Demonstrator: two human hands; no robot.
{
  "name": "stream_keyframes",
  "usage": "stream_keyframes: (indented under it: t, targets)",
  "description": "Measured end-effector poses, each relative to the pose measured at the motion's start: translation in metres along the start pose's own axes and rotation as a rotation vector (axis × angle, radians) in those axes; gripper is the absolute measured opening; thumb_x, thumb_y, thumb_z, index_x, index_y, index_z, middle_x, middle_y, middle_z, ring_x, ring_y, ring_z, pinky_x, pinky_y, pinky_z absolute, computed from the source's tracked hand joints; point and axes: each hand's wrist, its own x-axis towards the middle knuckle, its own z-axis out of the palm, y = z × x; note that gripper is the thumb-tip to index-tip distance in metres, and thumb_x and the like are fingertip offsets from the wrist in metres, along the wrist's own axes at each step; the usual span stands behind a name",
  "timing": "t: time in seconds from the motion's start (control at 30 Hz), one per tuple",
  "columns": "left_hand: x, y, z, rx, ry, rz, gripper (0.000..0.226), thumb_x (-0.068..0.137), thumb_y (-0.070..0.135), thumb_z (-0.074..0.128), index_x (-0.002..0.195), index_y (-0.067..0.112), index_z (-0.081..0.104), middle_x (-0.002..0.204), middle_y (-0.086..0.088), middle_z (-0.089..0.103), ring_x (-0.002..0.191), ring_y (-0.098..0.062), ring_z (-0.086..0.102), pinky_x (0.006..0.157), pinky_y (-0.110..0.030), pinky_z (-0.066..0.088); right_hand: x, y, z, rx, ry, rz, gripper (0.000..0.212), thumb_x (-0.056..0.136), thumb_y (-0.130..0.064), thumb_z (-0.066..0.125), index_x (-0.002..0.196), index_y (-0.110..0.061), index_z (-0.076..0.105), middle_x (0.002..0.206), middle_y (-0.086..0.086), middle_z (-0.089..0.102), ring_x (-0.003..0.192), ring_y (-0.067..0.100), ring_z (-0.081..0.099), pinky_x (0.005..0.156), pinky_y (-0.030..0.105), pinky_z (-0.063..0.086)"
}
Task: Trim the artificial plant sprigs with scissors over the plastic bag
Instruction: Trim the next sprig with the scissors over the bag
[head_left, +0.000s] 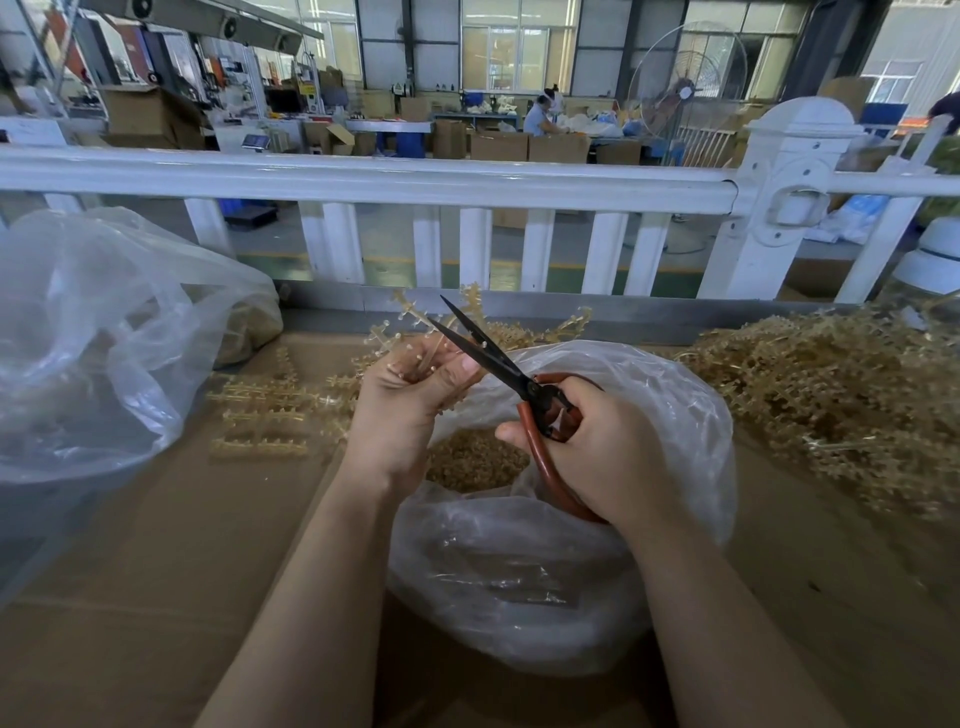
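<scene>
Left hand (410, 395) grips a tan plastic sprig (415, 332). Right hand (592, 441) grips red-handled black scissors (493, 358), blades parted. A clear plastic bag (649, 415) lies below both.

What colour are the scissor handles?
Reddish-brown handles, black blades, gripped by the right hand; head view.

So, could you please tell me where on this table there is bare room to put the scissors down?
Bare cardboard table lies near left, between the big clear bag and the left forearm. A smaller patch sits near right, below the sprig heap. It is crowded around the open bag, the trimmed stems and both hands.
</scene>
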Motion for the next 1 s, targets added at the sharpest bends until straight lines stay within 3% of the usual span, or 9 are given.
stream_keyframes:
  t: [0.4, 0.5, 0.63, 0.87, 1.0]
  targets:
    - [-0.0015, 0.0013, 0.0006, 0.016, -0.016, 0.014, 0.012, 0.074, 0.009, 0.071, 0.083, 0.007, 0.062, 0.073, 0.0, 0.062, 0.072, -0.013, 0.058, 0.071, -0.024, 0.05, -0.0011, -0.0033, -0.0009, 0.037, 0.017, -0.009, 0.056, 0.066, -0.086, 0.052, 0.095, -0.039, 0.063, 0.076, -0.029, 0.06, 0.077, -0.011, 0.059, 0.062, 0.005, 0.041]
    - [-0.0018, 0.0009, -0.0001, 0.015, -0.016, 0.008, 0.012, 0.074, 0.01, 0.071, 0.082, 0.008, 0.062, 0.074, -0.002, 0.06, 0.074, -0.017, 0.055, 0.073, -0.028, 0.047, -0.0013, -0.0026, 0.0002, 0.042, 0.031, -0.026, 0.049, 0.068, -0.083, 0.056, 0.091, -0.04, 0.061, 0.076, -0.027, 0.061, 0.076, -0.007, 0.061, 0.065, 0.008, 0.044]
    - [-0.0016, 0.0003, 0.0, -0.011, -0.006, -0.01, 0.011, 0.072, 0.01, 0.072, 0.081, 0.01, 0.065, 0.075, -0.004, 0.062, 0.075, -0.017, 0.057, 0.075, -0.029, 0.049, -0.0008, 0.0011, 0.0014, 0.03, 0.039, -0.027, 0.053, 0.072, -0.076, 0.062, 0.095, -0.029, 0.068, 0.08, -0.022, 0.066, 0.076, -0.002, 0.063, 0.069, 0.015, 0.051]
    - [-0.0029, 0.0034, 0.0021, -0.038, 0.047, -0.026, 0.027, 0.071, 0.006, 0.073, 0.097, 0.004, 0.065, 0.091, -0.009, 0.071, 0.085, -0.018, 0.07, 0.075, -0.024, 0.055, -0.0009, 0.0026, 0.004, 0.041, 0.036, -0.012, 0.045, 0.073, -0.07, 0.068, 0.093, -0.03, 0.07, 0.079, -0.021, 0.067, 0.076, -0.002, 0.063, 0.069, 0.011, 0.047]
    - [-0.0035, 0.0041, 0.0029, 0.021, 0.028, -0.013, 0.021, 0.074, 0.01, 0.074, 0.093, 0.015, 0.068, 0.087, -0.005, 0.071, 0.083, -0.017, 0.067, 0.072, -0.026, 0.053, 0.0007, 0.0035, 0.0047, 0.094, 0.008, 0.088, 0.038, 0.071, -0.07, 0.071, 0.089, -0.036, 0.068, 0.079, -0.02, 0.068, 0.076, -0.004, 0.063, 0.065, 0.008, 0.044]
